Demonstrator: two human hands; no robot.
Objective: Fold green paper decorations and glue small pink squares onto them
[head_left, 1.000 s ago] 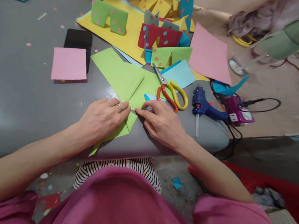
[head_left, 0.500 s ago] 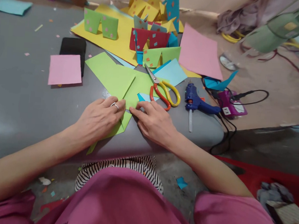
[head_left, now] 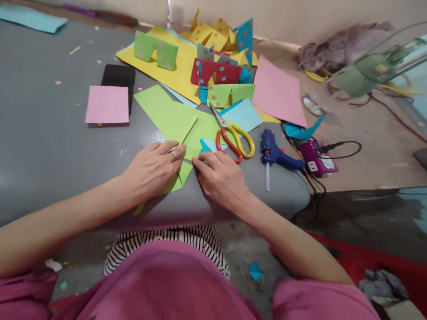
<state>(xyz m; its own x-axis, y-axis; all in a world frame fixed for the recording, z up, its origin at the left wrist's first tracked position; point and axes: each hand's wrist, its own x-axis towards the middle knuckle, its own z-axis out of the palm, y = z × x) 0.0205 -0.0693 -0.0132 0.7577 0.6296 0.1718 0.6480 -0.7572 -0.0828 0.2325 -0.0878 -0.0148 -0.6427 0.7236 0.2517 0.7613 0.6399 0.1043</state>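
Note:
My left hand (head_left: 157,165) presses down with its fingers together on a folded green paper piece (head_left: 184,176) at the table's front edge. My right hand (head_left: 219,176) rests beside the piece's right side, fingers bent and pressed together; what they hold, if anything, is too small to tell. Beyond both hands lie larger green sheets (head_left: 162,109). Scissors (head_left: 224,127) with one red and one yellow handle lie open on the paper, just past my right hand. A small blue paper piece (head_left: 206,146) shows by my right fingertips.
A blue glue gun (head_left: 277,154) lies to the right, near a purple power socket (head_left: 316,159) with black cables. Folded dotted paper shapes (head_left: 224,73) stand at the back. A pink square (head_left: 108,105) partly covers a black object (head_left: 119,76) at left. A pink sheet (head_left: 277,94) lies back right.
The camera view has shifted slightly, so the table items sit a little lower in the picture. Both hands stay nearly where they were on the green paper.

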